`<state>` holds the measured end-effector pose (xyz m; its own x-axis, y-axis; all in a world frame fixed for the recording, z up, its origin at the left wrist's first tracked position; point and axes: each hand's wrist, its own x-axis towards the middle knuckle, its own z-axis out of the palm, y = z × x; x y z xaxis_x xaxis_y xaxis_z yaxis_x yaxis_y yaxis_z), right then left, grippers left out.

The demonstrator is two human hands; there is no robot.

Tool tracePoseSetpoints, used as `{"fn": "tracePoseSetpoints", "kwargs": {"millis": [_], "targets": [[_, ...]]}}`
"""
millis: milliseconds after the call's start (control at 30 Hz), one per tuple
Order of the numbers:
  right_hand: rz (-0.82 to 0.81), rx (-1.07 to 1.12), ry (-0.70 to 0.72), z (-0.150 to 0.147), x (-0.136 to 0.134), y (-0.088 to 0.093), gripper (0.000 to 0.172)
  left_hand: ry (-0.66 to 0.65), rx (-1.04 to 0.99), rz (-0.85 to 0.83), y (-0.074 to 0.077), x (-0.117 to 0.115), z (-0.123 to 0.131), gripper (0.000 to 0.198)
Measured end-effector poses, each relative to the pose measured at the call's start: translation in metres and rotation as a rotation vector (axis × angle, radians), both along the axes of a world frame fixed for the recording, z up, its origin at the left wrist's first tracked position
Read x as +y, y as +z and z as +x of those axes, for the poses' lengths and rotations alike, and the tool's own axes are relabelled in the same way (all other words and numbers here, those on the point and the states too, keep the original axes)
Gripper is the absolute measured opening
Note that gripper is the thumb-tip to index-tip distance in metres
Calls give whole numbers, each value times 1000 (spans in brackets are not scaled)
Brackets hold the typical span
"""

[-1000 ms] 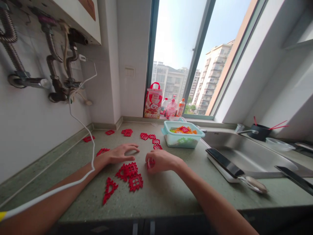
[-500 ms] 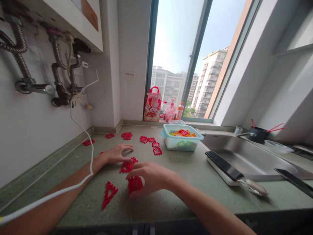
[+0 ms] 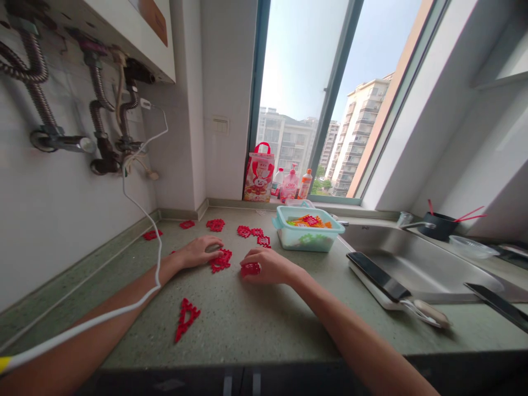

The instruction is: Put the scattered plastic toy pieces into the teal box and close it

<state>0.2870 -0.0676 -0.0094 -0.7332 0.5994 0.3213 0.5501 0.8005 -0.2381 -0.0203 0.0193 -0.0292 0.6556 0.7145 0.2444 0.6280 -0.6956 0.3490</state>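
In the head view, my right hand (image 3: 270,265) is closed around a red square plastic interlocking piece (image 3: 250,269), low over the counter; the fingers partly cover it. My left hand (image 3: 198,252) rests on the counter with its thumb and fingers apart, the thumb at the edge of red toothed interlocking pieces (image 3: 221,261) that lie close together. Nearer the front edge lies a red triangular interlocking piece (image 3: 186,319). Beyond my hands are a round red piece (image 3: 243,231) and a small square red piece (image 3: 264,241).
A light-blue plastic box (image 3: 307,242) of colourful pieces stands beside the sink (image 3: 396,258). A phone (image 3: 377,276) lies by the sink's near left edge. A white cable (image 3: 158,269) hangs across my left forearm. More red pieces (image 3: 215,225) lie toward the wall.
My right hand has moved right and away from me with the red square piece. The pieces by my left hand have shifted slightly farther back; the triangular piece stays in place.
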Motion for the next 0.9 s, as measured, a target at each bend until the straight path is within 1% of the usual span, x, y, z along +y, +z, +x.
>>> {"fn": "tracePoseSetpoints", "kwargs": {"millis": [133, 200, 267, 333, 400, 500, 567, 600, 633, 667, 767, 833, 900], "targets": [[37, 126, -86, 4, 3, 3, 34, 0, -4, 2, -2, 0, -1, 47], [1, 83, -113, 6, 5, 2, 37, 2, -3, -1, -2, 1, -1, 48], [-57, 16, -104, 8, 6, 0, 40, -6, -6, -4, -3, 2, -2, 50], [-98, -16, -91, 8, 7, -3, 35, -16, -22, -4, -4, 3, -4, 53], [-95, -23, -94, 7, 7, -5, 28, -8, -41, 3, -5, 5, -6, 58], [-14, -22, -61, 5, 7, -3, 28, 64, -66, 49, -6, 6, -8, 63], [95, 45, -32, 8, 8, 3, 29, 110, -71, 78, -7, 7, -8, 66], [169, 108, -50, 12, 9, 8, 29, 121, -69, 86, -7, 7, -9, 66], [253, 187, -101, 17, 10, 15, 29, 126, -65, 89, -8, 8, -9, 67], [346, 276, -181, 25, 11, 22, 29, 126, -61, 91, -9, 8, -8, 67], [617, 524, -492, 55, 15, 41, 33, 116, -62, 97, -12, 10, -8, 69], [750, 624, -649, 76, 20, 47, 35, 105, -66, 102, -13, 10, -7, 69], [811, 654, -747, 95, 26, 47, 36, 96, -65, 113, -12, 9, -6, 68]]}}
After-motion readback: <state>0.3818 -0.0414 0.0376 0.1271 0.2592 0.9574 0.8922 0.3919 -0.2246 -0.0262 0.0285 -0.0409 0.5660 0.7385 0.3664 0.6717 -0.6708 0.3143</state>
